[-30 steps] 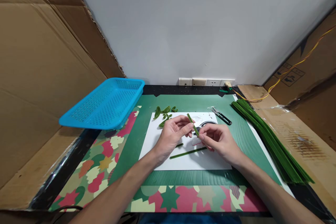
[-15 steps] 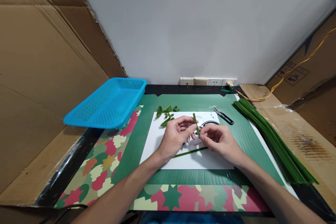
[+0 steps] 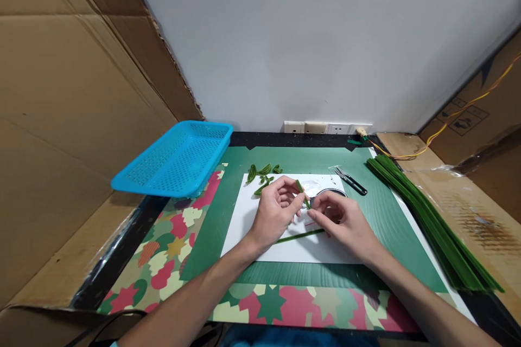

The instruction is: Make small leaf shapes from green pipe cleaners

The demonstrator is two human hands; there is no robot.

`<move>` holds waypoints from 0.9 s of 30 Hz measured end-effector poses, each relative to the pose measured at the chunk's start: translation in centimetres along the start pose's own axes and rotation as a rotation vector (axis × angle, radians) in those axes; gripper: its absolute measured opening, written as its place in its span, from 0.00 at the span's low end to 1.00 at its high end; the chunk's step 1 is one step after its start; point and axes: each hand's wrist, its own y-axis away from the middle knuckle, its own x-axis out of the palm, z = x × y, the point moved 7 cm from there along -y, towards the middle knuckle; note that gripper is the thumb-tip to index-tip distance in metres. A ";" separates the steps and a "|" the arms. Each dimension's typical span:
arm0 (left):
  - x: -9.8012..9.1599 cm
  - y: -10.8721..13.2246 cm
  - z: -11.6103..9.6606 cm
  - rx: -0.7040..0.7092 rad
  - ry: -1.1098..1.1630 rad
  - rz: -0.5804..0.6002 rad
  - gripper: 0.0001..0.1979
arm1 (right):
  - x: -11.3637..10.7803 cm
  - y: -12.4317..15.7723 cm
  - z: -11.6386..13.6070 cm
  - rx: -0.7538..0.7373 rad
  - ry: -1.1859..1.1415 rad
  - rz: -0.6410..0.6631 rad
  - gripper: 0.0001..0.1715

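Note:
Between my two hands is a short green pipe cleaner (image 3: 300, 188), tilted above a white sheet (image 3: 240, 227). My left hand (image 3: 279, 209) pinches it between thumb and fingers. The thumb and forefinger of my right hand (image 3: 340, 222) are closed at its lower end. A longer green pipe cleaner (image 3: 301, 236) lies on the sheet below my hands. Behind my right hand, a round dark-rimmed object (image 3: 331, 192) is partly hidden. Several leaf shapes bent from green pipe cleaner (image 3: 264, 169) lie past my left hand.
A blue perforated basket (image 3: 175, 157) stands at the left. Black-handled thread snips (image 3: 353, 183) lie on the green mat (image 3: 374, 217). A thick bundle of green pipe cleaners (image 3: 431, 222) is at the right. Cardboard walls flank the table, and a yellow cable (image 3: 431, 141) runs to the sockets.
The view has shifted slightly, so everything appears a little further right. The short pipe cleaner leans more to the left at its top. Both hands keep their hold.

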 end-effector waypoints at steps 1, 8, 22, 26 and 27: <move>0.0 0.0 0.1 -0.006 0.010 0.006 0.15 | -0.2 0.1 0.2 -0.041 0.099 -0.038 0.13; 0.2 -0.3 0.7 -0.044 0.052 0.046 0.16 | -0.2 1.0 1.3 -0.393 0.401 -0.189 0.08; 0.4 0.5 -0.4 0.113 -0.241 0.032 0.11 | -1.0 1.3 3.1 -0.518 0.326 -0.218 0.10; 0.7 0.7 -0.7 0.189 -0.308 0.066 0.12 | -1.4 1.1 3.2 -0.462 0.267 -0.215 0.09; 0.9 0.7 -0.8 0.194 -0.314 0.081 0.13 | -1.5 1.0 3.1 -0.444 0.254 -0.217 0.09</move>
